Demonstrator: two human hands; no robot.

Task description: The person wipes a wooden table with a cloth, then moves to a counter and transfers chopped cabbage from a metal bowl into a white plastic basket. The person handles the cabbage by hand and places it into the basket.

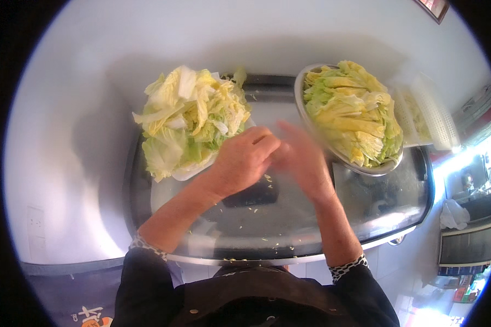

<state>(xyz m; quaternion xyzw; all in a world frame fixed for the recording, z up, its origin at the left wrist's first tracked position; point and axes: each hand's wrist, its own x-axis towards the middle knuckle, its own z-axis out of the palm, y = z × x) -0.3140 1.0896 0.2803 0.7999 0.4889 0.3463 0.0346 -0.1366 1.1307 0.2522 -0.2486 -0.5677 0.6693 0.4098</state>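
Both hands meet over the middle of a dark, glossy tabletop [290, 216]. My left hand [245, 159] has its fingers curled, and whatever they may hold is hidden. My right hand [302, 157] is blurred by motion and touches or overlaps the left fingertips. Beside my left hand, a heap of torn cabbage leaves [196, 118], pale yellow and green, spills over a white container [192, 172]. To the right stands a metal basin [300, 100], piled high with long cabbage leaves [352, 114].
Small leaf scraps [251, 210] are scattered on the tabletop, some near its front edge. A white perforated plastic basket [438, 116] stands behind the basin at the right. The wall [229, 32] runs along the back. At far right is a cabinet [466, 247] with a plastic bag [454, 214].
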